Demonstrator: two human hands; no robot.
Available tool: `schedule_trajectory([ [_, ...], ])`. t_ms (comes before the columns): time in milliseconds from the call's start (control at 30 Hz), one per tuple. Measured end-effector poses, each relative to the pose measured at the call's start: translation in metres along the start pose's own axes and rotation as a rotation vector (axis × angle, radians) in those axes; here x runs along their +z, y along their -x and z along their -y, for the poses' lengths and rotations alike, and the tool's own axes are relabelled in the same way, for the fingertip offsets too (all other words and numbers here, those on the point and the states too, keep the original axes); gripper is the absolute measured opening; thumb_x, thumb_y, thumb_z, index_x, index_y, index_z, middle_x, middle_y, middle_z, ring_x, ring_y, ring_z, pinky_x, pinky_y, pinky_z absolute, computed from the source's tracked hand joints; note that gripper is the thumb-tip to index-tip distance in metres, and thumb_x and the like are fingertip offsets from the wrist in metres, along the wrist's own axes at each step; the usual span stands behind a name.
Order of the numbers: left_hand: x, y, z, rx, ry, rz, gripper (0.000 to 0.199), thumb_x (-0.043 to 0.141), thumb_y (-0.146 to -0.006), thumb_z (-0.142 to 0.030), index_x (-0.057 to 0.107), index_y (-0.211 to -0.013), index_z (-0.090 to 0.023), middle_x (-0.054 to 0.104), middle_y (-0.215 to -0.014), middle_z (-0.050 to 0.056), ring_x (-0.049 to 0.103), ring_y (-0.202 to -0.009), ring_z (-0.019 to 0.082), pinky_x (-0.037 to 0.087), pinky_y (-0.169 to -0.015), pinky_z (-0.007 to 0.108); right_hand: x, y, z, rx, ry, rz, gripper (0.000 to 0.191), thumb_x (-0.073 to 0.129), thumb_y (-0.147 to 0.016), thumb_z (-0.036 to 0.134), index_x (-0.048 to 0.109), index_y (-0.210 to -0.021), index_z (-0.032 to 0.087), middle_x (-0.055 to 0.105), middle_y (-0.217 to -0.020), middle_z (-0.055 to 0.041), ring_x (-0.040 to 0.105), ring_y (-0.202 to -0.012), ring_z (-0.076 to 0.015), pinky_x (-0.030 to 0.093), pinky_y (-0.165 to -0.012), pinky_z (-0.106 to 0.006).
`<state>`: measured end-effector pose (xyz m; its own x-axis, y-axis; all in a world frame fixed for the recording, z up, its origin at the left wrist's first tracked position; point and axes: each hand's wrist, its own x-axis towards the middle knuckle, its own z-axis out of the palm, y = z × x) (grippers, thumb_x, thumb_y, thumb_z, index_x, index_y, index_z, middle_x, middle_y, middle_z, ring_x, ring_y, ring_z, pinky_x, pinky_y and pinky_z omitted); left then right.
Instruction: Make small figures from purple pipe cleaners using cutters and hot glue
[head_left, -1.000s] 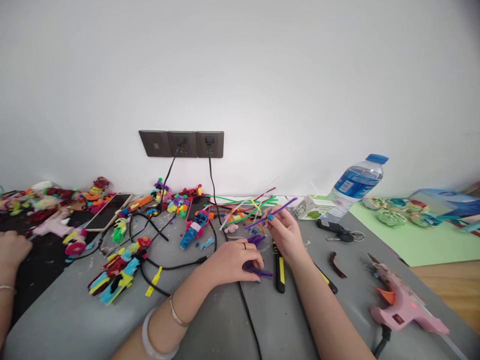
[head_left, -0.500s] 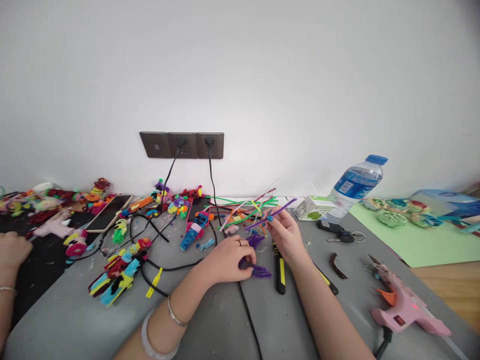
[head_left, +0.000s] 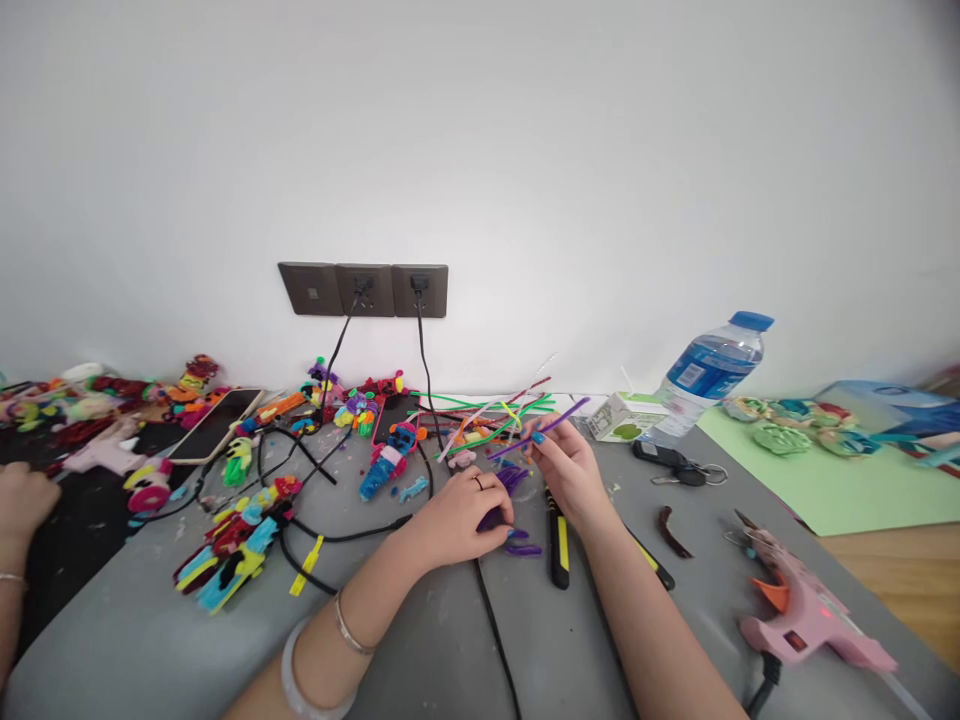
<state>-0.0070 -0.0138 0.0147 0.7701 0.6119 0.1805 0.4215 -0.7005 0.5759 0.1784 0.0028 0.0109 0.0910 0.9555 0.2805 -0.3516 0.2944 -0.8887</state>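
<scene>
Pink glue gun (head_left: 810, 622): well right of black-and-yellow tool handle (head_left: 559, 545), nearer side. Left hand (head_left: 463, 515): left of handle, fingers curled narrowly over purple fuzzy stems (head_left: 513, 478); exact hold hidden, cannot tell. Right hand (head_left: 570, 468): just beyond handle, pinching single straight purple fuzzy stem (head_left: 568, 412) between thumb and fingertips. Black key fob (head_left: 657, 453): right of handle, beyond. Green-and-white carton (head_left: 628, 416), clear blue-capped plastic bottle (head_left: 697, 372): farther, right of handle. Dark wall sockets (head_left: 309, 288): farthest, left of handle.
</scene>
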Motion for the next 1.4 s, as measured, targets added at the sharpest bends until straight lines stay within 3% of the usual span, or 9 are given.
schedule_trajectory([
  [267,0.002,0.000,0.005,0.045,0.011,0.011,0.005,0.064,-0.082,-0.015,0.063,-0.080,-0.020,0.063,-0.103,0.003,0.055,-0.102,0.019,0.039,-0.098,0.034,-0.001,0.000,-0.001,0.026,-0.014,0.006,0.021,0.077,-0.074,0.034,0.061,-0.084,0.024,0.064,-0.082,-0.0009,0.055,-0.067,-0.0136,0.045,-0.060,-0.026],
  [433,0.000,-0.003,0.001,0.034,0.051,-0.207,0.007,0.057,-0.086,-0.016,0.062,-0.088,-0.020,0.066,-0.096,0.004,0.055,-0.098,0.020,0.040,-0.097,0.034,-0.002,0.000,0.000,0.028,0.007,-0.005,0.023,0.076,-0.073,0.036,0.060,-0.083,0.024,0.065,-0.081,-0.0016,0.058,-0.069,-0.0153,0.048,-0.060,-0.027],
  [533,-0.002,-0.005,0.002,-0.070,0.182,-0.327,0.011,0.053,-0.086,-0.015,0.062,-0.089,-0.019,0.067,-0.089,0.003,0.059,-0.085,0.017,0.045,-0.080,0.028,-0.002,0.000,0.001,0.048,-0.037,-0.002,0.024,0.078,-0.072,0.038,0.059,-0.080,0.024,0.064,-0.083,-0.0017,0.061,-0.073,-0.0171,0.052,-0.062,-0.030],
  [667,0.000,-0.008,0.006,-0.210,0.397,-0.453,0.009,0.056,-0.082,-0.015,0.064,-0.085,-0.018,0.067,-0.081,0.002,0.057,-0.067,0.013,0.043,-0.061,0.023,-0.003,-0.001,0.001,0.069,-0.071,0.006,0.025,0.078,-0.072,0.038,0.057,-0.080,0.025,0.064,-0.085,-0.0012,0.063,-0.071,-0.0171,0.055,-0.064,-0.033],
  [833,0.004,-0.010,0.009,-0.289,0.654,-0.559,0.010,0.061,-0.079,-0.019,0.066,-0.087,-0.015,0.068,-0.085,0.005,0.059,-0.070,0.014,0.045,-0.061,0.023,-0.004,0.000,0.000,0.079,-0.103,0.017,0.025,0.079,-0.073,0.037,0.058,-0.081,0.025,0.063,-0.085,-0.0004,0.063,-0.069,-0.0156,0.056,-0.066,-0.033],
  [1000,0.005,-0.011,0.009,-0.307,0.753,-0.579,0.014,0.065,-0.077,-0.022,0.068,-0.089,-0.015,0.068,-0.083,0.005,0.060,-0.075,0.016,0.047,-0.064,0.024,-0.002,0.002,0.000,0.088,-0.125,0.066,0.021,0.078,-0.075,0.031,0.059,-0.081,0.025,0.061,-0.084,0.0014,0.061,-0.070,-0.0125,0.055,-0.069,-0.030],
  [1400,0.001,-0.010,0.007,-0.294,0.701,-0.614,0.016,0.061,-0.079,-0.020,0.067,-0.093,-0.016,0.068,-0.089,0.004,0.056,-0.069,0.013,0.045,-0.063,0.023,0.001,0.003,0.000,0.078,0.021,0.088,0.026,0.079,-0.074,0.038,0.057,-0.077,0.024,0.063,-0.083,-0.0004,0.056,-0.070,-0.0137,0.049,-0.066,-0.027],
])
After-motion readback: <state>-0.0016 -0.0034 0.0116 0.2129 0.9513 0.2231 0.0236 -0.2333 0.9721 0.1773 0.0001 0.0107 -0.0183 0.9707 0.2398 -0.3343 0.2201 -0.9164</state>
